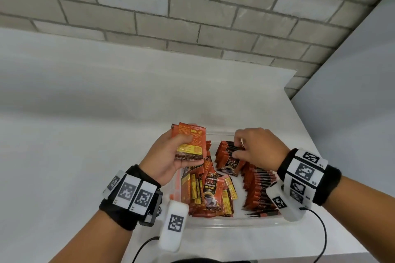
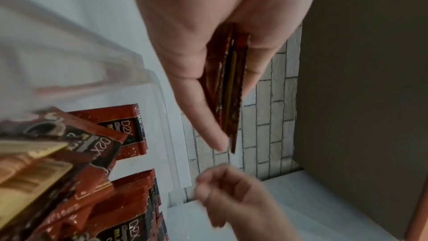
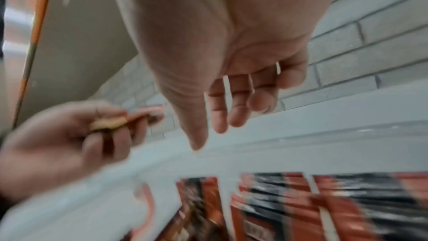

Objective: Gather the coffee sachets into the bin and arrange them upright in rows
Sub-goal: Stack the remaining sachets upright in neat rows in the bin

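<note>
Left hand (image 1: pixel 171 156) clamped on sachet stack (image 1: pixel 190 141), frame centre; right hand (image 1: pixel 254 147) fingers loose, touching upright sachets (image 1: pixel 229 156) in bin (image 1: pixel 213 221).

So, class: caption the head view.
Left hand holds sachets; right hand tidies a row in the bin.

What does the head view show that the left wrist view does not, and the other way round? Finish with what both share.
Only the head view shows the whole clear bin, the loose heap of sachets on its left side and the upright row on its right. Only the left wrist view shows the held sachets edge-on, pinched between thumb and fingers. Both show the left hand gripping that bunch and the right hand over the bin.
</note>
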{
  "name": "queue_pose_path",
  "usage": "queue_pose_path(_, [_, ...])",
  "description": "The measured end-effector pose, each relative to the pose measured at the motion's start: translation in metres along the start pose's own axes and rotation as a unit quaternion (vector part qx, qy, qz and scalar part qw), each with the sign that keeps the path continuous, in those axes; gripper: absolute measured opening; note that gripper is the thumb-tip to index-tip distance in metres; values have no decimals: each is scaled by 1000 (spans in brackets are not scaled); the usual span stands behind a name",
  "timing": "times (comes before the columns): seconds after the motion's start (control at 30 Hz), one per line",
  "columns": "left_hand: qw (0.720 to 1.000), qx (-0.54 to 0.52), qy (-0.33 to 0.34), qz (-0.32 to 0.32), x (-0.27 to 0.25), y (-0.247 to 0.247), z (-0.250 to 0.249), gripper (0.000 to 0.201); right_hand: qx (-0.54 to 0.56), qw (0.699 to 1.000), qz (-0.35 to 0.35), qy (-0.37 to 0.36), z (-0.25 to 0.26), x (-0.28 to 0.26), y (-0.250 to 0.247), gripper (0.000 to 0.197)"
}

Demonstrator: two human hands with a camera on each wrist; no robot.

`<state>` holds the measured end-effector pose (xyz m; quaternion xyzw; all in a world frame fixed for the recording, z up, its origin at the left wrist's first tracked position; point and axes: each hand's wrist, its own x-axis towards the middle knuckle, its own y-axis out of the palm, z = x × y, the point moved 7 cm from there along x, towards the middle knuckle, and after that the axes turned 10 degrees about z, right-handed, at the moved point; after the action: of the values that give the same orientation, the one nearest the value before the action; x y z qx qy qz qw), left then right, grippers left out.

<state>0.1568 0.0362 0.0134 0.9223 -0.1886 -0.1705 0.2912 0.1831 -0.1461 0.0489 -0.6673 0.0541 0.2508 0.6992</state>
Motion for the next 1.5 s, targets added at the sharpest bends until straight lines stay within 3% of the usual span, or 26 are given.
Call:
queue_pose_path(0.1, [998, 52, -7, 34, -1, 13, 2, 37, 227, 969, -80, -60, 13, -17, -22, 19])
queue_pose_path(0.17, [996, 72, -16, 55, -2, 21, 4, 46, 308, 943, -90, -89, 24, -26, -27, 26])
queue_pose_path(0.27, [994, 79, -20, 69, -2, 29, 7, 47, 327, 934, -87, -114, 34, -30, -23, 29])
queue_pose_path(0.37, [996, 79, -9, 47, -1, 30, 6, 48, 336, 919, -170, -119, 27, -35, -33, 15])
queue_pose_path(0.47, [999, 47, -6, 11, 0, 28, 5, 55, 333, 901, -242, -137, 25, -46, -43, 16])
queue_pose_path(0.57, [1000, 1, -6, 18, 0, 34, 8, 48, 250, 930, -205, -177, 42, -46, -29, 19])
queue_pose_path(0.67, [1000, 3, 10, 20, -1, 36, 8, 36, 234, 944, -151, -176, 42, -46, -17, 19])
queue_pose_path(0.87, [999, 3, 44, 13, -4, 35, 2, 44, 392, 910, -119, -70, 22, -47, -12, 32])
queue_pose_path(0.97, [998, 24, 51, 18, -4, 37, -1, 47, 440, 890, -85, -78, 27, -44, -5, 27])
queue_pose_path(1.17, [998, 48, 28, 43, -6, 40, 3, 48, 474, 864, -132, -103, 29, -42, -21, 30])
queue_pose_path(1.27, [997, 49, 39, 43, -7, 39, 3, 49, 500, 856, -104, -86, 32, -39, -18, 32])
queue_pose_path(1.4, [996, 54, 56, 35, -9, 36, 1, 51, 581, 812, -34, -51, 30, -38, -5, 17])
queue_pose_path(1.5, [997, 58, 52, 6, -10, 28, -2, 47, 547, 833, -52, -61, 17, -40, -16, 12])
